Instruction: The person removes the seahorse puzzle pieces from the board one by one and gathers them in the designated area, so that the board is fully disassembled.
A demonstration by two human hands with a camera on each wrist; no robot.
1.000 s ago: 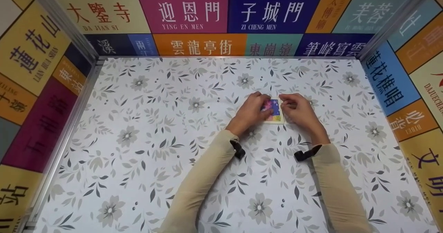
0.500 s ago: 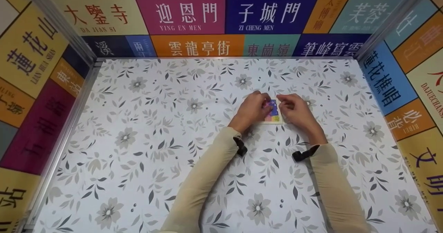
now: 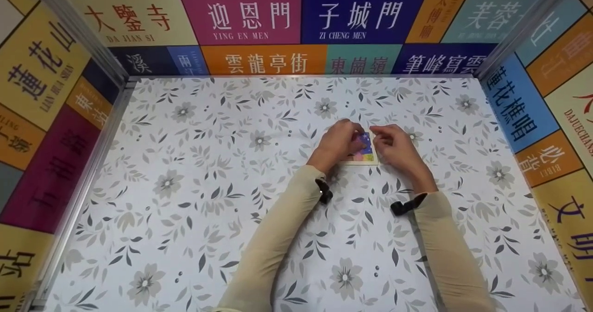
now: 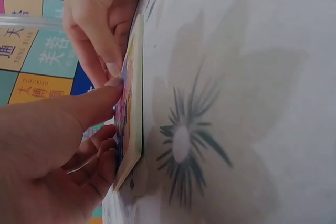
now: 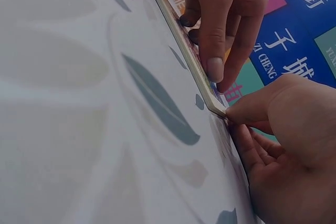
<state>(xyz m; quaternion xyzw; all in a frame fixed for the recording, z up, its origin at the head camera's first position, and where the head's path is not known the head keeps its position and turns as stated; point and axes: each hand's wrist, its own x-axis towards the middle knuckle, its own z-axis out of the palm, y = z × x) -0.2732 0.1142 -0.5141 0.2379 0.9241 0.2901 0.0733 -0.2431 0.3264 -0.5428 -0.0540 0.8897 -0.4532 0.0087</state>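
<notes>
A small flat square board (image 3: 368, 156) with a colourful picture and a cream border lies on the table between the hands. My left hand (image 3: 339, 141) covers its left part. Thumb and fingertips touch the picture side in the left wrist view, where the board's pale edge (image 4: 135, 124) shows. At the right side my right hand (image 3: 397, 146) pinches the far right corner. Its thumb lies against that corner in the right wrist view, where the cream rim (image 5: 202, 80) is seen; other fingers fold behind. Whether a loose piece sits under my left fingers is hidden.
The table (image 3: 185, 238) wears a white cover with grey leaves and flowers. Coloured panels with Chinese lettering (image 3: 268, 60) stand along the back and both sides, joined by metal frame posts (image 3: 78, 34). Black wrist cameras (image 3: 405, 206) sit at both cuffs.
My left hand and wrist have shifted slightly right and away from me over the picture. The board and my right hand hold almost the same place.
</notes>
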